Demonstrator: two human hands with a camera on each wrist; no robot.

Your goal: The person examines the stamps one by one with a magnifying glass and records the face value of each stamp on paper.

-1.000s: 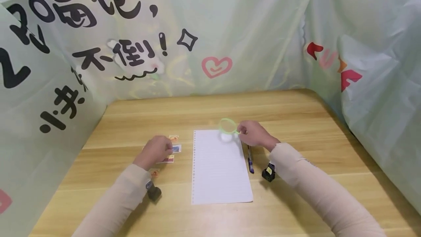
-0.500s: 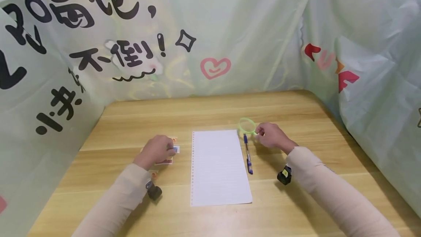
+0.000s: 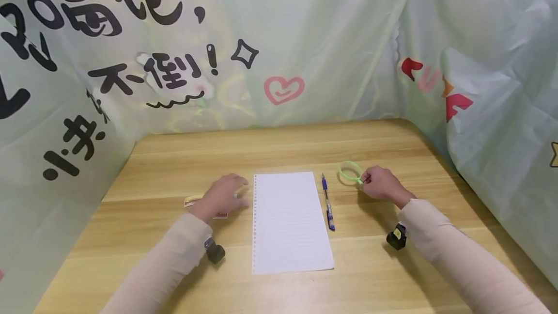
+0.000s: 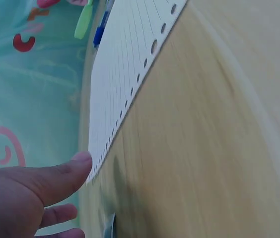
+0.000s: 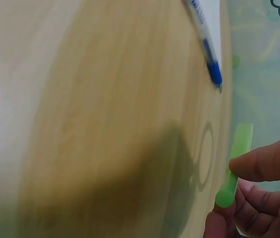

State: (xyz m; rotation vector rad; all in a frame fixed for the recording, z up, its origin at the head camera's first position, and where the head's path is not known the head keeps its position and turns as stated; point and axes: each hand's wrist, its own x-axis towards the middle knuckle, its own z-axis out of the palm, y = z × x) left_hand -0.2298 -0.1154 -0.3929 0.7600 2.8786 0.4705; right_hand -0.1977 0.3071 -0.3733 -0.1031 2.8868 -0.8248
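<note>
My right hand (image 3: 383, 184) pinches the green handle (image 5: 235, 163) of a round magnifying glass (image 3: 350, 171). The glass is held over the table, right of the pen; in the right wrist view its ring-shaped shadow falls on the wood. My left hand (image 3: 223, 197) is over several small stamp-like printed papers, thumb and fingers spread apart. One of these papers (image 3: 192, 200) shows left of the hand and another (image 3: 221, 216) below it; the rest are mostly hidden. Below the thumb in the left wrist view is a thin piece (image 4: 110, 227), seen nearly edge-on.
A lined sheet of paper (image 3: 289, 222) with punched holes lies mid-table. Beside its right edge lies a blue pen (image 3: 328, 203), tip pointing away. Printed cloth (image 3: 348, 38) hangs around the back and sides of the wooden table (image 3: 279, 149).
My right hand has carried the magnifying glass rightward from over the sheet past the pen. My left hand has spread its fingers and shifted a little right over the small papers.
</note>
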